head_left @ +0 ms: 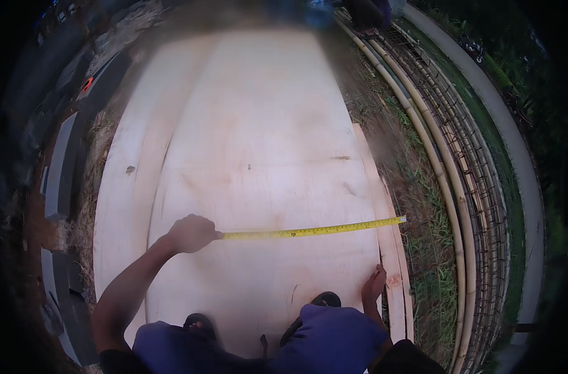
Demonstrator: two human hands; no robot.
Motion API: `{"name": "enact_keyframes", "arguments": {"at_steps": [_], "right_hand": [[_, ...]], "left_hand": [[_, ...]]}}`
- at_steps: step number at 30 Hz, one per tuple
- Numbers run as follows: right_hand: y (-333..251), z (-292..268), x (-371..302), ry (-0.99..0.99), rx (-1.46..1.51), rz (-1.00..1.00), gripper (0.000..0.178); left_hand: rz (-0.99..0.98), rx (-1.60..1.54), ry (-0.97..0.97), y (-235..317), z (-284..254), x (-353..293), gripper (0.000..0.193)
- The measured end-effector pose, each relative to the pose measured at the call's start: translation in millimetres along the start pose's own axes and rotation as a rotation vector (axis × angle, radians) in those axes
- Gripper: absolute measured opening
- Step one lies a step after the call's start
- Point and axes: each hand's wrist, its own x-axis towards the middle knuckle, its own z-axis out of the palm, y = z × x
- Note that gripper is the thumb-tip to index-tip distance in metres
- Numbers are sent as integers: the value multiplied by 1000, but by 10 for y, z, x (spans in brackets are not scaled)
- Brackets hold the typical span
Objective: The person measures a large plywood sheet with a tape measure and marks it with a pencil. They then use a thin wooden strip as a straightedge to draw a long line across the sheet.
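Observation:
A yellow tape measure [309,232] stretches across a pale plywood sheet [265,124]. Wrapped round its near end at the left is my left hand [193,234], closed, hiding the case. The tape's metal tip [402,219] lies past the sheet's right edge, over a narrow wooden board. Lower down, beside that same edge, my right hand [374,283] is closed with its fingertips pinched together. Something thin seems to stick up from them, too small to name. My right hand is apart from the tape.
My sandalled feet [326,299] stand on the plywood. Narrow boards [393,274] run along its right edge. Beyond grass lie bamboo poles [430,124] and a long rebar cage [477,168]. Grey blocks [62,165] line the left side, and a path [515,124] curves at far right.

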Motion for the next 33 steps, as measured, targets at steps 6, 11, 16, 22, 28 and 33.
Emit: {"name": "enact_keyframes", "arguments": {"at_steps": [6,11,16,22,28,33], "right_hand": [[-701,-100,-682,50,148,193,34],[-625,-761,-1886,79,109,367,27],[-1220,-1629,-2454,277,-8,500,26],[-1060,-2421,-2791,498,155,528,32],[-395,-2153,-3309,573,286,410,25],[-985,-1672,-3038,66,561,732,27]], "left_hand": [[64,-134,7,-1082,915,-696,45],[193,-245,6,-1209,1407,-573,44],[314,-326,97,-1067,1598,-108,45],[255,-249,50,-477,1550,144,47],[354,-104,-20,47,2160,-40,44],[265,-23,-105,167,2181,-159,44]]}}
